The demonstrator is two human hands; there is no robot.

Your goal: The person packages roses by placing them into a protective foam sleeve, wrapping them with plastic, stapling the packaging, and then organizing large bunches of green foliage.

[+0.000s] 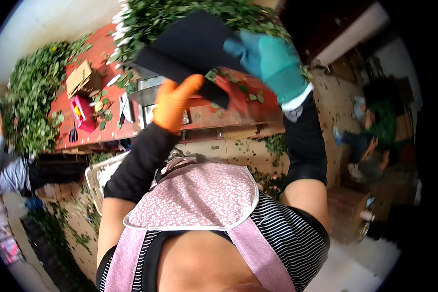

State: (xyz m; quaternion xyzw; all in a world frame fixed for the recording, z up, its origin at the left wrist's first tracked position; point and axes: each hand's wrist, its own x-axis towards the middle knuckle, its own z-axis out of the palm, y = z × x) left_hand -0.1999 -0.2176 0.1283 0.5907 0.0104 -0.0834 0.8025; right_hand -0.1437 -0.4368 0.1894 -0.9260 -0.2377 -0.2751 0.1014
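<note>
In front of me, above the red table, a black sheet is held up, its lower edge folded or rolled into a long dark strip. My left hand, in an orange glove, is closed on that strip near its lower end. My right hand, in a teal glove with bluish fingers, pinches the sheet's right edge; its fingers are slightly blurred. Behind the sheet lies a large heap of leafy green stems, with white ends along its left side. A metal tray-like piece rests beneath my left hand, partly hidden.
The red table also carries cardboard pieces, a pink tape dispenser, black-handled scissors and another leafy heap. One person stands at the left; another sits at the right. Leaves litter the floor.
</note>
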